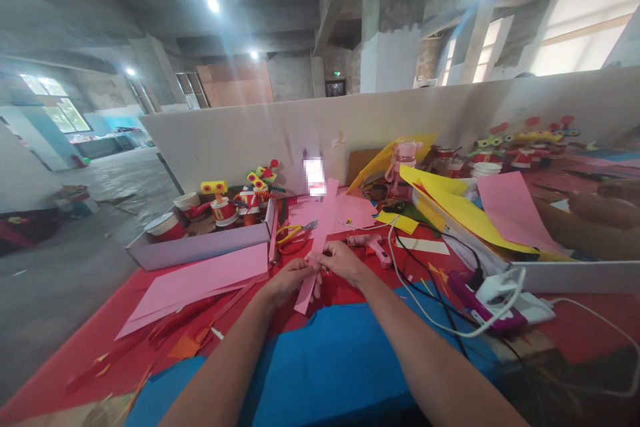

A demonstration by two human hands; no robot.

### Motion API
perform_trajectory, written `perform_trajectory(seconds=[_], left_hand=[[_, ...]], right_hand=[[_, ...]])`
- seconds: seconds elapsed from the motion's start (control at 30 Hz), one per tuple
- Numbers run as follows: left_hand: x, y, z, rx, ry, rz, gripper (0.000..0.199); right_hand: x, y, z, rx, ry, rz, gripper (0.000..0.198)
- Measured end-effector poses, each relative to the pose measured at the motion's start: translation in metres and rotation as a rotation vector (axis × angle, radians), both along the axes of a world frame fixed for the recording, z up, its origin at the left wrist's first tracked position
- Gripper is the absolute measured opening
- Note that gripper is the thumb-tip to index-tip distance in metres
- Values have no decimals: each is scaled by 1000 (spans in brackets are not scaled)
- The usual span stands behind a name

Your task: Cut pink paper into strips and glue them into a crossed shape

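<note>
A long pink paper strip [325, 220] runs slantwise between my two hands, its lower end pointing toward me. My left hand [294, 278] pinches it from the left, thumb on top and fingers partly behind. From the right, my right hand [341, 261] grips the same strip, its fingertips meeting the left thumb. Just beyond the hands lie yellow-handled pliers [295, 233] and a pink glue gun [373, 245]. Larger pink paper sheets [353, 207] lie under the strip's far end. Blue paper [320, 353] spreads below my forearms.
Pink sheets [200, 280] and orange scraps [186, 345] lie on the left. Behind them, a shallow box [200, 247] holds paper-cup figures [223, 207]. At right are a purple power strip [483, 303], tangled cables and a box with yellow paper [460, 207]. A white partition [240, 137] closes the back.
</note>
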State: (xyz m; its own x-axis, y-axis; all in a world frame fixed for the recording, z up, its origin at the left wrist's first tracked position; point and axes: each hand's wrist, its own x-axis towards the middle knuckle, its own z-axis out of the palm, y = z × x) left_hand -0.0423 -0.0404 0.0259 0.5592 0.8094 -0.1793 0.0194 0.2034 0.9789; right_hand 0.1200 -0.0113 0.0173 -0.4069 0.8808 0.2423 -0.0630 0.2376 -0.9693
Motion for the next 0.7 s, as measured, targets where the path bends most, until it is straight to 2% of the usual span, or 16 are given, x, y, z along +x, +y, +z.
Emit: perform_trajectory(seconds=[0.1,0.2,0.3,0.43,0.5,0.6,0.7], left_hand=[[-1,-1,1,8,38,-11,41],[-3,0,2,33,72,-40,44],[-6,5,1,84,62,50,48],[-12,16,1,189,-103,434,45],[-13,19,1,253,-214,559,42],[-8,20,-2,316,-238,522,42],[2,17,-8,355,-78,413,46]], right_hand=[[5,6,-4,54,-98,-215,58],[19,15,-4,97,-57,-421,61],[27,22,-4,99,32,-559,63],[23,25,-7,-69,228,-527,55],[16,23,-8,-149,347,-505,51],[-1,14,-11,-243,510,-469,50],[-18,3,-14,-261,485,-391,50]])
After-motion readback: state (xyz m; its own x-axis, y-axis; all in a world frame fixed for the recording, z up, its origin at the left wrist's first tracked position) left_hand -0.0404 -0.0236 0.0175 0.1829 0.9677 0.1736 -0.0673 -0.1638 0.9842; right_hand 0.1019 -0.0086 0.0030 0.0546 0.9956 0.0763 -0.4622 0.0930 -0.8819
